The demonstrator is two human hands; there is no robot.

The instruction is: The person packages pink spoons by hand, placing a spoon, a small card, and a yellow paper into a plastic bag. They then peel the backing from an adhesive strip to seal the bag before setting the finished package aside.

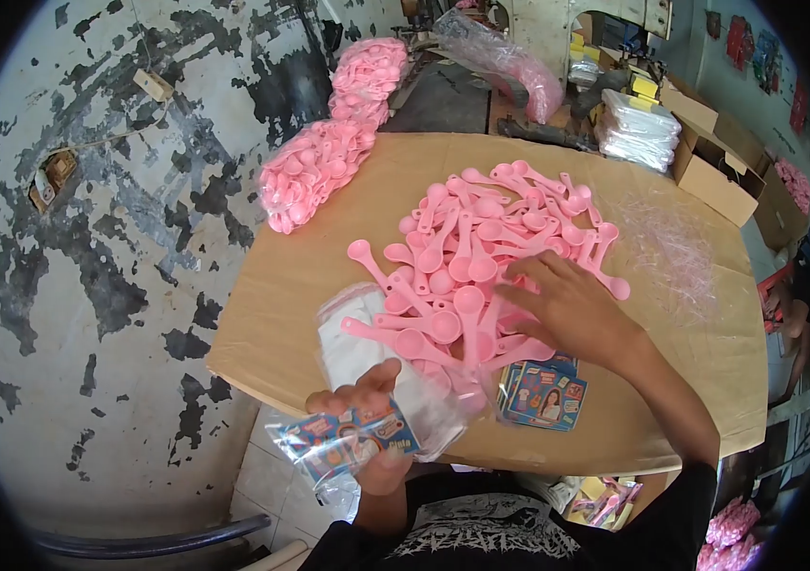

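My left hand [364, 419] is closed around a clear plastic bag with a blue printed card [338, 440] in it, near the table's front edge. Beneath and beyond that hand lies a stack of clear and white plastic bags [348, 335], partly under the spoons. Pink measuring spoons [467, 252] are heaped in the middle of the table. Over the right side of the heap hovers my right hand [571, 309], its fingers curved and apart with nothing visible between them. More blue printed cards [546, 395] lie in a small stack below my right wrist.
A long bag of pink spoons [319, 171] rests along the table's [253, 314] left edge by the peeling wall. Plastic shreds [671, 252] lie at right. Behind are a sewing machine [538, 38], packed bags [638, 128] and a cardboard box [719, 176]. Another person [804, 285] is at far right.
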